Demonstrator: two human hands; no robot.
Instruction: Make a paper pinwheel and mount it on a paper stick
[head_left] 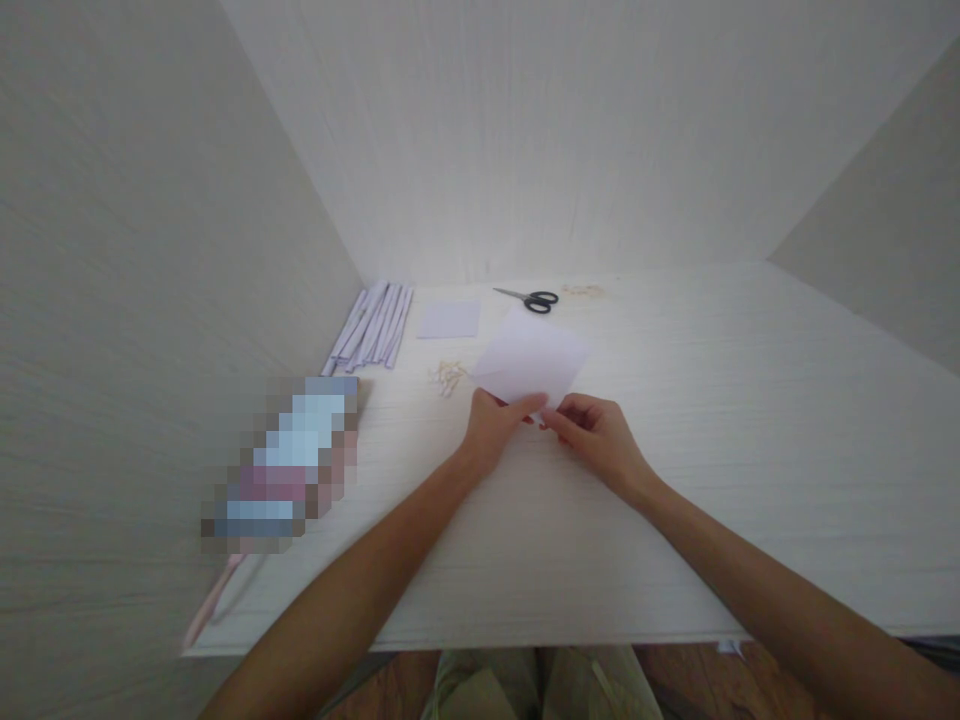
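Between both hands is a square sheet of white paper, turned so that one corner points toward me. My left hand pinches its near left edge, thumb on top and the other fingers beneath. At the near corner, my right hand has thumb and fingers closed on the paper's tip. Whether that tip is folded or curled is hidden by the fingers. Just left of the sheet lies a small heap of short pale sticks, some with white tips, perhaps cut cotton swabs.
Behind the sheet lie black-handled scissors and a few pale bits. A paper stack and several rolled paper tubes are at the back left. A blurred-out object with a pink strap leans by the left wall.
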